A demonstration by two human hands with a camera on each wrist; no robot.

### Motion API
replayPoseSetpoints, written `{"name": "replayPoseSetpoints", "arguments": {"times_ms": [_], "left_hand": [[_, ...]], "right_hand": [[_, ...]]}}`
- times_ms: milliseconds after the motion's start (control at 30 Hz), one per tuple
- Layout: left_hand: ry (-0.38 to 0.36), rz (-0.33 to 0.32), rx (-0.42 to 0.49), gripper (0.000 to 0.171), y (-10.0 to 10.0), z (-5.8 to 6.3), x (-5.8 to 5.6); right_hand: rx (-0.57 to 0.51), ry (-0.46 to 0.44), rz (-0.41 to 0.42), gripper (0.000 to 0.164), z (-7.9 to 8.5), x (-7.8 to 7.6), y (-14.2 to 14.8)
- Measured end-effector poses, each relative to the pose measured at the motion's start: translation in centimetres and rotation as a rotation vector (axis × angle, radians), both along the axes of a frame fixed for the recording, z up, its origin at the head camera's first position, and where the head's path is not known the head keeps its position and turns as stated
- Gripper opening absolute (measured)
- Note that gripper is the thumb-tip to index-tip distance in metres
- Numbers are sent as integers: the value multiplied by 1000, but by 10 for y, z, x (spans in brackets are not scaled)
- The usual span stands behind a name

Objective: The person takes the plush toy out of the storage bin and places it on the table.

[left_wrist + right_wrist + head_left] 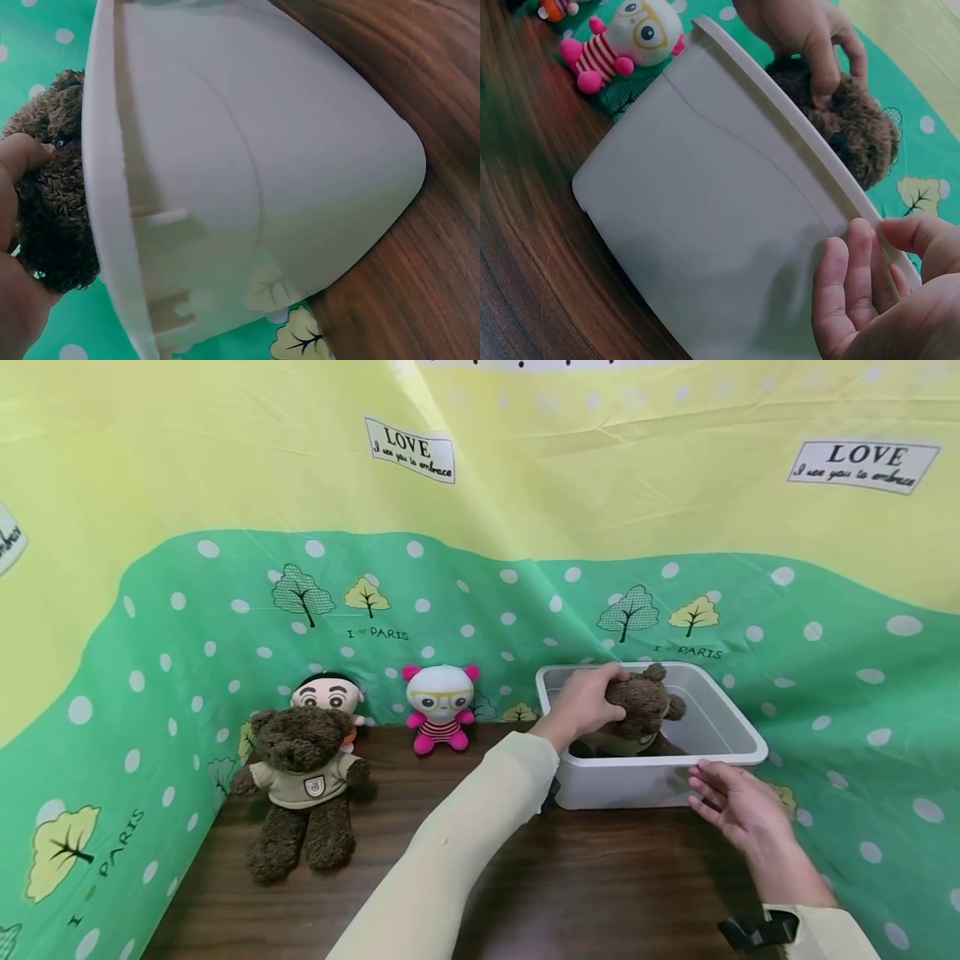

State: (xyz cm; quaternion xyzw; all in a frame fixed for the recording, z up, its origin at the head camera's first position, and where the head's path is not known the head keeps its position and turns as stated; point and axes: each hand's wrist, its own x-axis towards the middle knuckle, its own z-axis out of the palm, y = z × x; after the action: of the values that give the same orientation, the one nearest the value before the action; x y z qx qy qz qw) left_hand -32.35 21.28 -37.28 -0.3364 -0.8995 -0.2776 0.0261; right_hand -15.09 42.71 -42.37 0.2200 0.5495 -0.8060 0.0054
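My left hand (585,702) grips a dark brown teddy bear (643,703) by its head. The bear is partly inside a light grey plastic bin (622,787); its head rises above the rim and its lower body is mostly hidden by the front wall. My right hand (742,806) holds the bin's front rim near the right corner. In the right wrist view its thumb lies at the rim, while the fingers (831,289) rest along the outer wall. The left wrist view shows the bear's furry head (56,187) just beyond the rim.
On the brown wooden table (570,893), a second brown teddy bear (303,777) in a beige shirt sits at the left. Behind it is a black-haired doll (326,693). A pink and white plush toy (441,710) sits by the green and yellow curtain (487,585).
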Motion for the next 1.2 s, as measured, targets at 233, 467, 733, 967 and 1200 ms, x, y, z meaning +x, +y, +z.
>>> {"name": "replayPoseSetpoints", "arguments": {"times_ms": [233, 467, 733, 967, 1200], "left_hand": [[23, -20, 37, 46, -5, 18, 7], [38, -40, 123, 45, -15, 43, 12], [49, -44, 305, 46, -31, 78, 13], [57, -56, 342, 48, -54, 106, 10], [69, -80, 352, 48, -87, 131, 16]], "right_hand": [[-10, 14, 0, 8, 0, -3, 0], [-38, 31, 22, 14, 2, -5, 2], [-73, 65, 41, 19, 4, -6, 7], [-72, 31, 44, 15, 1, -5, 7], [-54, -2, 33, 12, -1, -2, 3]]}}
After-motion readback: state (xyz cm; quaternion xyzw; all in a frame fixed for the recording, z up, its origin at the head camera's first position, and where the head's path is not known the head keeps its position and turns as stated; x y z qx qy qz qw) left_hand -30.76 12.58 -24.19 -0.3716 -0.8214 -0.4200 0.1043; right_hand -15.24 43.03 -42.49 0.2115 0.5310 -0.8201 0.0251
